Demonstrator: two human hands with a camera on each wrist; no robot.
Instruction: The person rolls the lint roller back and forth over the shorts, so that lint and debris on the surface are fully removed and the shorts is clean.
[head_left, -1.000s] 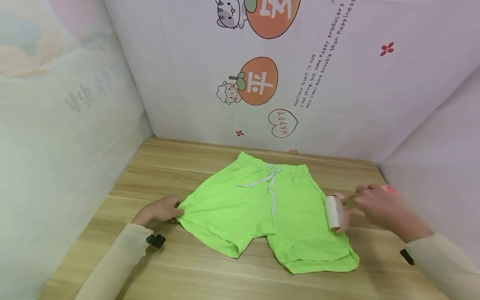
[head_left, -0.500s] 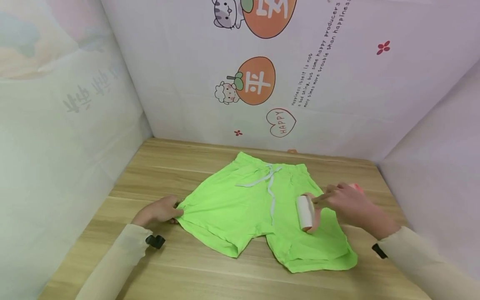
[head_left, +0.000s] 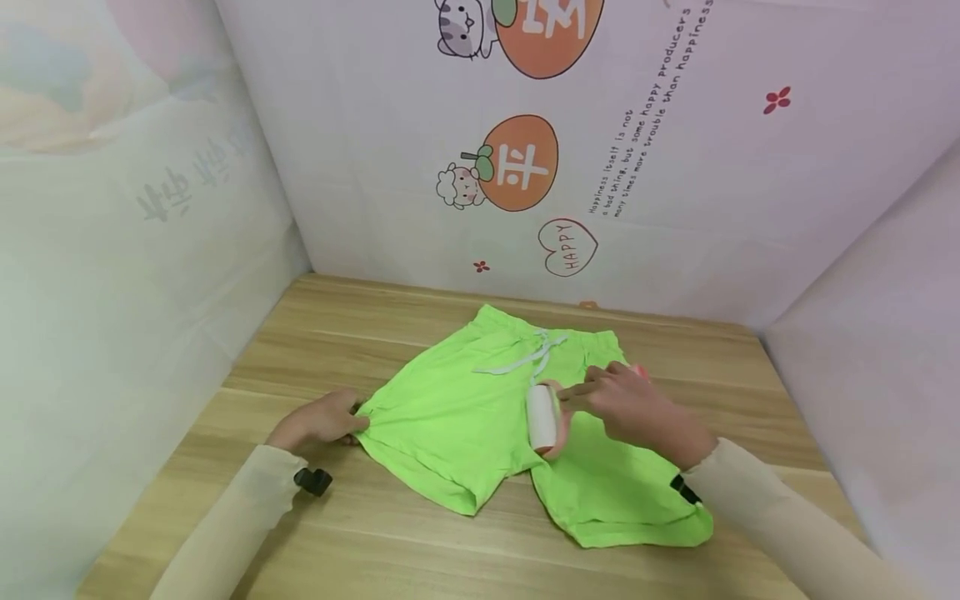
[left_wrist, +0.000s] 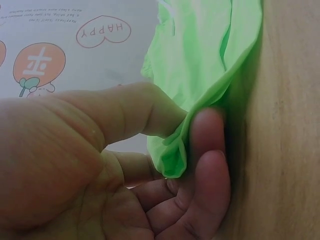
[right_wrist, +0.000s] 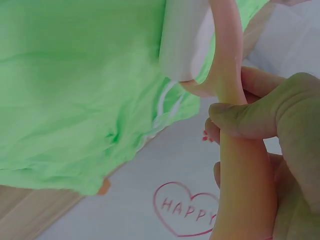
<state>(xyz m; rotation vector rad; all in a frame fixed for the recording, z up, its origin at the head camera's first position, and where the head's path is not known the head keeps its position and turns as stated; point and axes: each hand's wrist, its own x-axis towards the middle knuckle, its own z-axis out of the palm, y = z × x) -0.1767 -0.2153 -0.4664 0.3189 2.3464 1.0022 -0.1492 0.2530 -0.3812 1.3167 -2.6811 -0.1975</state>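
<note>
Bright green shorts (head_left: 442,408) with a white drawstring (head_left: 504,365) lie spread on the wooden table, waistband toward the back wall. My left hand (head_left: 324,418) pinches the edge of the left leg between thumb and fingers; in the left wrist view the cloth (left_wrist: 200,55) bunches there. A lint roller (head_left: 543,417) with a white roll and pink frame is in my right hand (head_left: 626,408). Its roll rests on the middle of the shorts, over part of the drawstring. The right wrist view shows my thumb and fingers round its handle (right_wrist: 245,175).
Wood-grain tabletop (head_left: 420,558) surrounds the shorts. A white printed sheet (head_left: 660,258) stands up behind the table, with pale side walls (head_left: 172,275) at left and right. Black bands (head_left: 312,481) sit at both wrists.
My right hand has moved left with the lint roller, from the right edge of the shorts across to their middle. The left hand keeps its pinch in the same place.
</note>
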